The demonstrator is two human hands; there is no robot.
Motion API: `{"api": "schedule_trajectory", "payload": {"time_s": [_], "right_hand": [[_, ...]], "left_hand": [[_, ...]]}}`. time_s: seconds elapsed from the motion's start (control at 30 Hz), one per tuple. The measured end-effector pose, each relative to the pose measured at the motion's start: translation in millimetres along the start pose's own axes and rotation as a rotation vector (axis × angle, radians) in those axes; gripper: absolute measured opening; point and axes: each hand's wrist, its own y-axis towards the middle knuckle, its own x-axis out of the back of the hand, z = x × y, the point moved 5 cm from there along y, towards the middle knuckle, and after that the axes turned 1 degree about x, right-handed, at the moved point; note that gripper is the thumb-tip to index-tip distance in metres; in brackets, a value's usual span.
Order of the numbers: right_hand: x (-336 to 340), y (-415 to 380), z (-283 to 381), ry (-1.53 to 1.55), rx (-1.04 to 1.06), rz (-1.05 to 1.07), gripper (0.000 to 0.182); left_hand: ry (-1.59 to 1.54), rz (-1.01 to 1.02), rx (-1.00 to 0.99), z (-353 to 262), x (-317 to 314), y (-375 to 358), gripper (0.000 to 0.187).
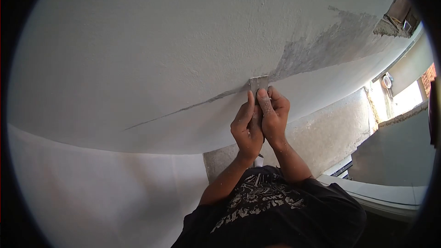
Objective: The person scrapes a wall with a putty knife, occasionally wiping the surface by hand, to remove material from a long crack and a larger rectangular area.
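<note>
Both of my hands are raised together in front of my chest at a pale painted wall (174, 59). They grip a scraper (259, 82) with a flat metal blade, whose top edge touches the wall. My left hand (248, 131) is closed low around the tool, its thumb pointing up along it. Closed higher up is my right hand (274, 117), with its thumb pressed on the blade's face. The handle is mostly hidden by my fingers. A narrow dark grey strip (197, 104) runs left from the blade, and a broad bare grey patch (317, 53) spreads to its right.
Another white wall (92, 183) meets this one at the lower left. Rough grey floor (326, 133) shows beyond my right arm. At far right are a broken-out hole (396, 20) in the wall, a bright opening (409, 98) and a grey panel (395, 151).
</note>
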Motion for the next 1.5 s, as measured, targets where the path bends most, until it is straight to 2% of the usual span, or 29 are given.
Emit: {"api": "schedule_trajectory", "payload": {"time_s": [0.1, 0.23, 0.3, 0.37, 0.5, 0.63, 0.73, 0.77, 0.87, 0.9, 1.0, 1.07, 1.13, 1.17, 1.23, 1.3, 1.37, 1.43, 1.5], "right_hand": [[2, -3, 1, -0.003, 0.003, -0.008, 0.029], [4, -6, -20, 0.003, 0.031, -0.02, 0.028], [2, -7, -7, 0.0, -0.046, -0.012, 0.028], [1, -5, -8, -0.002, -0.022, -0.01, 0.028], [2, -16, -25, -0.019, -0.015, -0.021, 0.031], [-4, -4, -4, -0.004, -0.04, -0.006, 0.032], [-5, -8, -16, 0.035, 0.021, -0.018, 0.033], [2, -16, -31, -0.034, 0.017, -0.034, 0.033], [-1, -13, -23, -0.058, 0.026, -0.028, 0.032], [-8, -8, -10, 0.034, -0.024, -0.038, 0.032], [-17, 1, 11, 0.01, 0.03, -0.033, 0.032], [-2, -15, -21, -0.009, 0.049, -0.04, 0.03], [-5, -18, -25, -0.046, -0.028, -0.065, 0.032], [-4, -14, -25, -0.011, -0.01, -0.052, 0.032], [-14, 1, 6, 0.053, 0.008, -0.033, 0.033], [-10, -3, 2, 0.059, -0.005, -0.04, 0.033], [-1, -11, -20, -0.008, 0.002, -0.04, 0.034], [-2, -7, -20, 0.009, -0.001, -0.04, 0.034], [-5, -8, -5, -0.011, -0.047, -0.03, 0.031]], "left_hand": [[-0.014, 0.034, 0.111, -12, -1, 14, 0.041], [0.081, -0.049, -0.114, 7, 0, -3, 0.042], [0.005, 0.024, 0.013, 0, 2, 5, 0.042], [-0.025, 0.063, 0.097, -8, 3, 13, 0.043], [0.034, -0.037, -0.067, 7, 3, -4, 0.044], [-0.012, 0.05, 0.065, -8, 8, 10, 0.043], [0.033, -0.017, -0.069, 1, 8, 4, 0.042], [0.026, -0.021, -0.024, 14, 8, -7, 0.042], [0.001, -0.014, -0.057, 4, 10, 0, 0.041], [-0.011, 0.015, -0.034, -8, 11, 9, 0.042], [-0.038, 0.029, 0.034, -14, 12, 20, 0.042], [0.015, 0.013, -0.048, 0, 12, 2, 0.042], [0.06, -0.027, -0.107, 2, 10, 0, 0.042], [-0.002, 0.002, -0.056, 8, 10, -2, 0.043], [-0.015, 0.045, 0.004, -21, 12, 18, 0.042], [-0.028, 0.062, 0.033, -24, 9, 23, 0.042], [-0.006, -0.002, -0.049, 4, 5, -1, 0.042], [0.056, -0.032, -0.113, 2, 7, 0, 0.043], [0.005, 0.036, -0.017, -13, 10, 10, 0.042]]}}
